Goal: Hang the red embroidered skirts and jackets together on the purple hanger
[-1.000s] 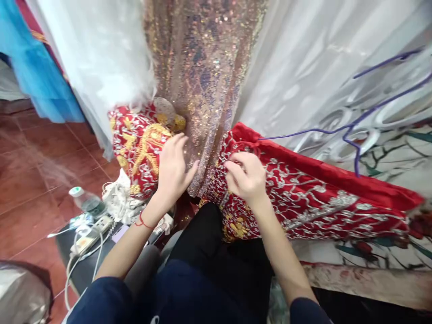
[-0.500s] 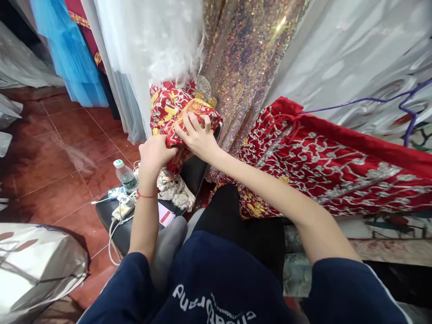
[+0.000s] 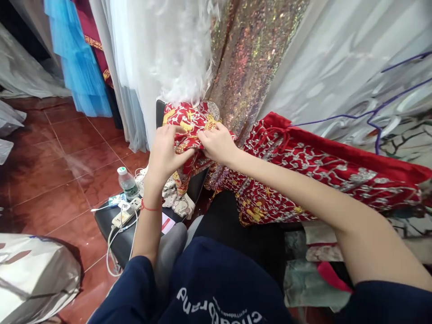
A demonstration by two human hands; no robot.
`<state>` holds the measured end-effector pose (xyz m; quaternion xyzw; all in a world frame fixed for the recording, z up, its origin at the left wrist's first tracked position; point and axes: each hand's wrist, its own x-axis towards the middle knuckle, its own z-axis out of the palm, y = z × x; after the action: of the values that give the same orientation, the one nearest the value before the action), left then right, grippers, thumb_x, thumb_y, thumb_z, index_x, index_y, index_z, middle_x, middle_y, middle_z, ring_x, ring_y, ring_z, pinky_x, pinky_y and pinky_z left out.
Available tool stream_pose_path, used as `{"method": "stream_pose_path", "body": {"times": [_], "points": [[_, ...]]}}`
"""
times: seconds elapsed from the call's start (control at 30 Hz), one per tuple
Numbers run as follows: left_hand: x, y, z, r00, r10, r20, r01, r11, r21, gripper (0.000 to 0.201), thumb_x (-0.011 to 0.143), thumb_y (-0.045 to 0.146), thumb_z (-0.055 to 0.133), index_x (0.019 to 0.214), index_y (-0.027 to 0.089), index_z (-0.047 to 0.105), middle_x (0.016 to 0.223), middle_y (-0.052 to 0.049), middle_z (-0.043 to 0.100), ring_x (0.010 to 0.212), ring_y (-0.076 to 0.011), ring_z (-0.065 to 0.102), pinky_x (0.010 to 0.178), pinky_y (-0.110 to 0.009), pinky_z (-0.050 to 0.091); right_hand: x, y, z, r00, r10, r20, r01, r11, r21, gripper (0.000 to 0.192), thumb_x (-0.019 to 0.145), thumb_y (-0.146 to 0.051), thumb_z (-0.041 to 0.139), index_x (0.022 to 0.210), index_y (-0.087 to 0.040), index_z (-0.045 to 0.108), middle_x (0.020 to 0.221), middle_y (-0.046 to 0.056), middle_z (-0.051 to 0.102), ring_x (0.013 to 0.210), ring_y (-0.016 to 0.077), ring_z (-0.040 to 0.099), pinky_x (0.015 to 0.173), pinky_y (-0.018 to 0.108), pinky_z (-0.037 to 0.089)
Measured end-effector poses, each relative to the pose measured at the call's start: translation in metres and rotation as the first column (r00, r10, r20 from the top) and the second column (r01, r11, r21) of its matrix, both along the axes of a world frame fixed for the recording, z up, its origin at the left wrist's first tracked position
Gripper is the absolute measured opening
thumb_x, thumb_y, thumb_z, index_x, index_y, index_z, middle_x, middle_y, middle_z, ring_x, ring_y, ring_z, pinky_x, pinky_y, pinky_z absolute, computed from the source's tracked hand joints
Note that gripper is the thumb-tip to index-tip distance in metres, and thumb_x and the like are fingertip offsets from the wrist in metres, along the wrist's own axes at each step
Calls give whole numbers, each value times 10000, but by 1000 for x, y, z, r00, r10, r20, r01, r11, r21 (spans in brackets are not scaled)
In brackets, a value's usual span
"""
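While red cloth (image 3: 191, 120) lies mostly up-frame of the grip, left of centre, right hand (image 3: 219, 145) pinches its near fold; left hand (image 3: 166, 154), thumb spread, touches its left edge.

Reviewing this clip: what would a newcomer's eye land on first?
Probably the red embroidered cloth with gold and silver motifs, at the left hand and right hand, with similar red fabric spreading toward the right. Next, the shimmering sequined fabric hanging beyond the hands, then the bright blue tiered garment at upper left.
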<state>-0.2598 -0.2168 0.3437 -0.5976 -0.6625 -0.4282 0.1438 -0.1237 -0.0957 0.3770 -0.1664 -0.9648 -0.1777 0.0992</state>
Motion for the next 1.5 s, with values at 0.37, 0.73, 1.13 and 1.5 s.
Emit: {"method": "stream_pose_path", "body": {"times": [0.37, 0.73, 1.13, 1.5], "points": [[41, -28, 11, 981, -161, -110, 152, 985, -85, 1215, 640, 825, 699, 1529, 111, 282, 1567, -274, 341, 1481, -410, 313, 1204, -558, 291, 58, 20, 62, 927, -219, -306, 221, 975, -27, 249, 887, -214, 508, 1066, -98, 637, 924, 130, 685, 870, 245, 606, 799, 386, 427], [59, 7, 8, 993, 111, 50, -88, 940, -329, 322, 778, 166, 505, 1016, 227, 712, 968, -86, 759, 914, -277, 685, 735, -325, 442, 134, 53, 95, 811, -423, -404, 404, 905, -135, 256, 927, -256, 483, 969, -83, 667, 916, 157, 688, 958, 267, 642, 838, 392, 457], [119, 9, -2, 829, -317, 462, 391, 917, -73, 276, 774, 352, 425, 565, 195, 335, 556, 23, 298, 566, -109, 282, 549, -246, 238, 140, 65, 17, 785, -518, -340, 505, 853, -134, 441, 846, -240, 634, 1222, -38, 522, 921, 216, 723, 871, 283, 687, 848, 420, 475], [99, 6, 10, 694, -232, 682, 221, 970, 106, 435, 772, 464, 591, 523, 198, 353, 496, 34, 292, 493, -82, 250, 438, -227, 194, 114, 2, -13, 977, -52, -208, -184, 292, -939, 478, 1044, -527, 256, 1197, -176, 542, 1183, 110, 678, 1007, 185, 655, 856, 330, 550]]}}
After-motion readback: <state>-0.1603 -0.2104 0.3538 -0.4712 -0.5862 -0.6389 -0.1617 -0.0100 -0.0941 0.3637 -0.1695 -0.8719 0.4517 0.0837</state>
